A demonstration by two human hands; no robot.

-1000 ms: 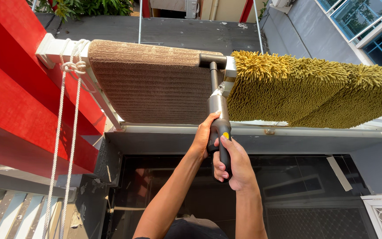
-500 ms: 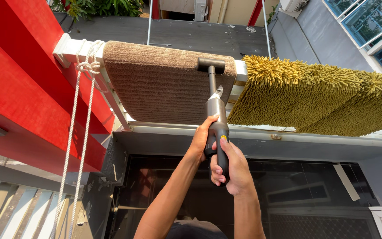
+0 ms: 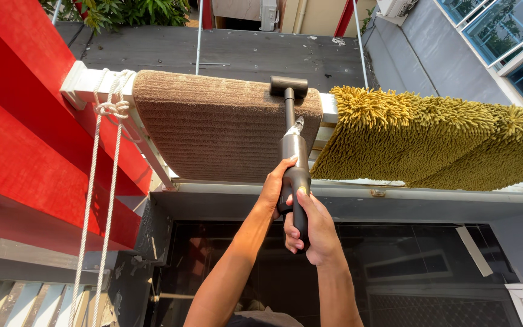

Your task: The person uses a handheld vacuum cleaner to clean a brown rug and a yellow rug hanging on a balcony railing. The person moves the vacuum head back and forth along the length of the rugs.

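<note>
Hands gripped one tool: the left hand (image 3: 272,188) and the right hand (image 3: 311,227), just behind it, both closed around the handheld vacuum (image 3: 293,166). Its long axis ran straight away from them, nozzle resting on the brown mat (image 3: 213,124) near the railing's (image 3: 83,85) top edge, beside the green mat (image 3: 431,136).

Two bare forearms are showing from the bottom edge of the head view, and neither is wearing a sleeve, a watch, a band or a glove. The left hand (image 3: 272,186) and the right hand (image 3: 311,227) are both showing uncovered fingers with short nails, and no ring is showing on any of them. Both arms are looking slim and are catching bright sunlight along their upper sides, while their undersides are lying in shade
</note>
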